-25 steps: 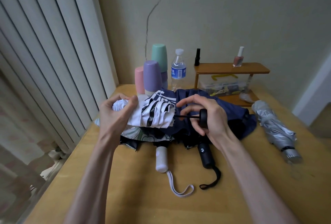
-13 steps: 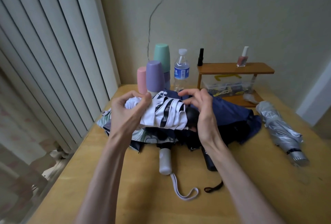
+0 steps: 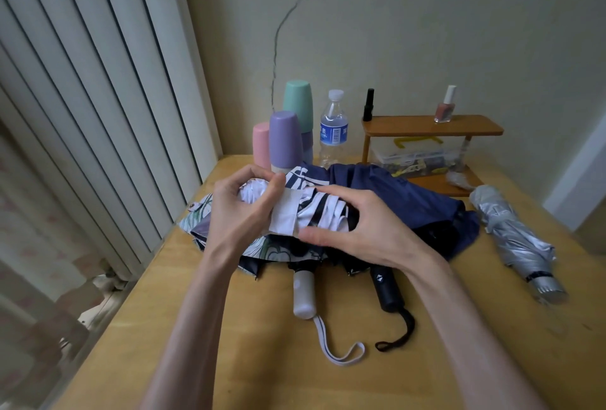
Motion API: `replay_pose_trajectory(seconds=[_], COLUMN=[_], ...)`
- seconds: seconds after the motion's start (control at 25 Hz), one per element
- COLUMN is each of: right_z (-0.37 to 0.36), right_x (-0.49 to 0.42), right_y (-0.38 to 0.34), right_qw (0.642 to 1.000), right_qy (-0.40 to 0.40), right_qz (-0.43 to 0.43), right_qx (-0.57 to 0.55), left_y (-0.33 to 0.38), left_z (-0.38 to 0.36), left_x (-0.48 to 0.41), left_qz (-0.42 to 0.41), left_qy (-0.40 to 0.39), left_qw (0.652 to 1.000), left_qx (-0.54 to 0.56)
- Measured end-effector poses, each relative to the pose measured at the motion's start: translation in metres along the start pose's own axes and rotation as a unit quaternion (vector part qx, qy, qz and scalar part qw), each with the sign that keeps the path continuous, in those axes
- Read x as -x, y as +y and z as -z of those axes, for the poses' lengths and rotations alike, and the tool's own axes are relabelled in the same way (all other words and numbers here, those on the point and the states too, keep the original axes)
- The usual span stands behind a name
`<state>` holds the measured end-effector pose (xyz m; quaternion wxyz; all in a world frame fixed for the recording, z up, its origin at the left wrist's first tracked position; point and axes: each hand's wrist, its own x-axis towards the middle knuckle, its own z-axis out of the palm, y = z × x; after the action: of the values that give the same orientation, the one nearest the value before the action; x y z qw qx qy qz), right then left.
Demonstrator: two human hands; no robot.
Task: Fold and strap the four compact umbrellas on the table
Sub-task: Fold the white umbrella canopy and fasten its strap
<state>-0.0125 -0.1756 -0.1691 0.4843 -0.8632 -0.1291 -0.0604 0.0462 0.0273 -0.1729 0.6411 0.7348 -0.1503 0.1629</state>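
Note:
Both hands hold a white umbrella with black stripes [image 3: 308,216] above the table's middle. My left hand [image 3: 239,209] grips its bunched white top end. My right hand [image 3: 357,229] curls round the canopy near its handle end, thumb below and fingers over it. Under them lie a floral umbrella with a white handle [image 3: 303,295] and a navy umbrella [image 3: 410,200] with a black handle [image 3: 387,288], both with loose canopies. A silver umbrella [image 3: 515,239] lies to the right, loosely bundled.
Pastel cups [image 3: 285,137], a water bottle [image 3: 333,129] and a small wooden shelf [image 3: 433,129] with nail polish and a plastic box stand at the back of the wooden table [image 3: 262,360]. Vertical blinds [image 3: 82,114] hang left, beyond the table's edge.
The black handle and shaft have been pushed into the striped umbrella. My right hand moved from the handle onto the canopy and now wraps round it. The left hand keeps its grip.

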Motion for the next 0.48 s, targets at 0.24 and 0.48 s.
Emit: replay_pose_trajectory(seconds=[0.24, 0.48], right_z=[0.01, 0.053], right_x=[0.009, 0.038], right_y=[-0.007, 0.033], right_qw=[0.982, 0.961], right_qy=[0.038, 0.254], right_qz=[0.05, -0.092], right_qx=[0.18, 0.06], left_y=[0.01, 0.024], left_z=[-0.035, -0.118], left_x=[0.008, 0.005], left_qz=[-0.071, 0.014], left_qy=[0.03, -0.118], left_qw=[0.996, 0.99], left_qx=[-0.049, 0.078])
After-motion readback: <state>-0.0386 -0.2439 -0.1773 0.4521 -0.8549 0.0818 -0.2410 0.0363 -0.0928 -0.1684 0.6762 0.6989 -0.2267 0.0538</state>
